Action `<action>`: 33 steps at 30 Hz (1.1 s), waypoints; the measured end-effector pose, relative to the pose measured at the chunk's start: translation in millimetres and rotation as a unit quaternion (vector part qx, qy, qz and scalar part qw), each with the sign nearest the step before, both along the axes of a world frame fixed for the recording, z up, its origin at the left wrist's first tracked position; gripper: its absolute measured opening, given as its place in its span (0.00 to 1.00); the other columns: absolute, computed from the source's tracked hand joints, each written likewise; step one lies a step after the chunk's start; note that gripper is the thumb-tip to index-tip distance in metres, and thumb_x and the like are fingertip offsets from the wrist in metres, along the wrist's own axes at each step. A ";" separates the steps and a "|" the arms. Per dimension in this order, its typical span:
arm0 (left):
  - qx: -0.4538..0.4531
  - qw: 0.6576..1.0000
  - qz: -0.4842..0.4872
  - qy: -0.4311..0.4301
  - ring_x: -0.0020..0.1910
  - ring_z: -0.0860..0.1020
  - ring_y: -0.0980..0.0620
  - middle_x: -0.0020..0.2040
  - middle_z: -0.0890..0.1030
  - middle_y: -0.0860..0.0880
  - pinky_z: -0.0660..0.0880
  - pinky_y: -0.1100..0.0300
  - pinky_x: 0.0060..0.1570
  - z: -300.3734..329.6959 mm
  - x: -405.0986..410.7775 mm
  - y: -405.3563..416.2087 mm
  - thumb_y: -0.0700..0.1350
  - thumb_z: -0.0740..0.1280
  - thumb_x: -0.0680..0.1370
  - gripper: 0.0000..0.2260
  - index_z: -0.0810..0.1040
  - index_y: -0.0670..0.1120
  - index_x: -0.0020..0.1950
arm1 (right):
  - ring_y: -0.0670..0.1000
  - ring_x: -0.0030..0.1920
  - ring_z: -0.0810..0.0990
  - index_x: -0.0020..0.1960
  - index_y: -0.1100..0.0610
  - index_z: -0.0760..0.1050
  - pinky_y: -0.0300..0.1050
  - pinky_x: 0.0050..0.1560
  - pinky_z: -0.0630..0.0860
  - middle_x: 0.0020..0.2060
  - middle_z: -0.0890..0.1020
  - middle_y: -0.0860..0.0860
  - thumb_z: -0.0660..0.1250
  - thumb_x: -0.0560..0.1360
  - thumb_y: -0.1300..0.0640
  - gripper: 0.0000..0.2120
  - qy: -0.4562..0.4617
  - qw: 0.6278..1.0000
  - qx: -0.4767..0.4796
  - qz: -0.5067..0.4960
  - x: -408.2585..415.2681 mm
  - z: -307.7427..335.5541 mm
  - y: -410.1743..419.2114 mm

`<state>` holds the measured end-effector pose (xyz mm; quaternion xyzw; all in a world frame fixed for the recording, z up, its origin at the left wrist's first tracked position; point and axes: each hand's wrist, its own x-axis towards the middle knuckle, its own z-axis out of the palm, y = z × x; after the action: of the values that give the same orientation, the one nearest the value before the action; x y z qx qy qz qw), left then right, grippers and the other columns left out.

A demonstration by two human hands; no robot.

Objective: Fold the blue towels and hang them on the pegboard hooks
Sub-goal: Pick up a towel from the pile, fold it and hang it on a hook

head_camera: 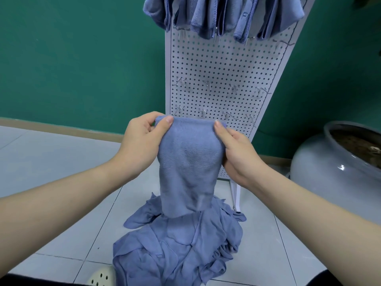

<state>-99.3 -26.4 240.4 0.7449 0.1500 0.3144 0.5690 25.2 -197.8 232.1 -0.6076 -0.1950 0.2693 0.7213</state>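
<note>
Hands: I see left hand (142, 139) and right hand (237, 153) each pinching a top corner of folded blue towel (188, 168) | towel hangs before pegboard (222, 69), above towel pile (177, 248) on floor (51, 162) | hung towels (222, 15) on top hooks.

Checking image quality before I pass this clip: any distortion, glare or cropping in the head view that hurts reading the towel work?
Head view: wide-angle bend tilts the pegboard and stretches the forearms; light is soft and even; a small glare spot sits on the grey pot; the hanging towels are cropped at the top edge; the held towel and both hands, left hand and right hand, are sharp.
</note>
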 end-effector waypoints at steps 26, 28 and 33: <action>-0.145 0.982 -0.105 0.062 0.56 0.85 0.47 0.54 0.88 0.49 0.82 0.43 0.59 8.6 -5.6 -30.6 0.45 0.80 0.65 0.22 0.84 0.45 0.59 | 0.63 0.58 0.84 0.65 0.69 0.76 0.59 0.59 0.81 0.58 0.84 0.66 0.63 0.84 0.50 0.22 -0.048 0.998 0.022 -0.025 -22.0 44.5 -16.3; -0.137 0.985 -0.088 0.052 0.52 0.86 0.51 0.51 0.88 0.50 0.84 0.52 0.49 7.2 -2.8 -32.1 0.41 0.81 0.68 0.18 0.84 0.46 0.57 | 0.61 0.56 0.85 0.64 0.69 0.76 0.61 0.60 0.81 0.57 0.84 0.66 0.64 0.84 0.50 0.21 -0.054 0.998 0.007 -0.030 -22.8 40.1 -13.1; -0.129 0.991 -0.027 0.021 0.49 0.87 0.52 0.48 0.88 0.50 0.81 0.58 0.46 -1.2 3.8 -32.9 0.37 0.81 0.70 0.14 0.85 0.45 0.53 | 0.55 0.49 0.84 0.56 0.68 0.81 0.60 0.59 0.81 0.53 0.86 0.64 0.68 0.82 0.50 0.19 -0.090 0.994 -0.030 -0.051 -24.7 27.9 -7.4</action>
<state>-95.6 -59.3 239.3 0.6758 0.1814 0.2613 0.6649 0.5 -205.2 260.0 -0.6602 -0.2193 0.1821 0.6949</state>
